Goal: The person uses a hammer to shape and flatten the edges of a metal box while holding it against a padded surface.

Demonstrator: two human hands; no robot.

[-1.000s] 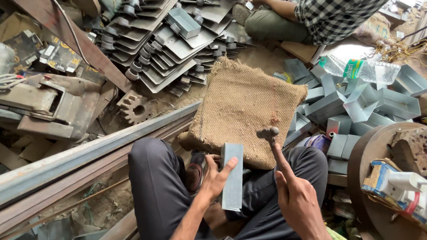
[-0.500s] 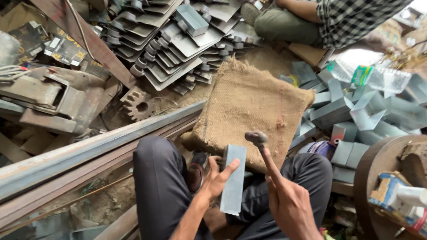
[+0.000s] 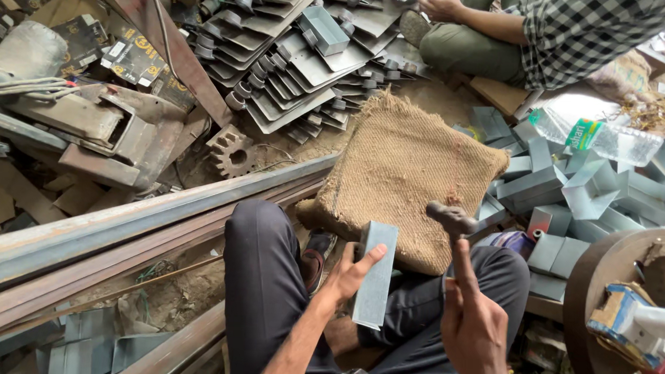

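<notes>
my left hand (image 3: 348, 272) wraps the edge of a grey sheet-metal channel piece (image 3: 374, 273), fingers pressed across its face, thumb hidden behind it. the piece stands upright between my knees, its lower end against my dark trousers (image 3: 270, 281), just in front of the burlap cushion (image 3: 410, 171). my right hand (image 3: 475, 328) is closed around the handle of a hammer (image 3: 453, 221); the handle is almost wholly covered by my fingers, and only the dark head shows, raised a little to the right of the channel piece's top and apart from it. my wrist and forearm run off the bottom edge.

beside my left leg lie long rusty steel rails (image 3: 124, 231), cut off at the left edge. beyond the cushion is a stack of pressed metal brackets (image 3: 292, 67) and a rusty gear (image 3: 232, 152). to the right sits a heap of more grey channel pieces (image 3: 568, 188) with a clear plastic bottle (image 3: 607, 137) on top. another person in a checked shirt (image 3: 574, 33) sits at the top, mostly out of view, one hand (image 3: 438, 6) near the brackets.
</notes>
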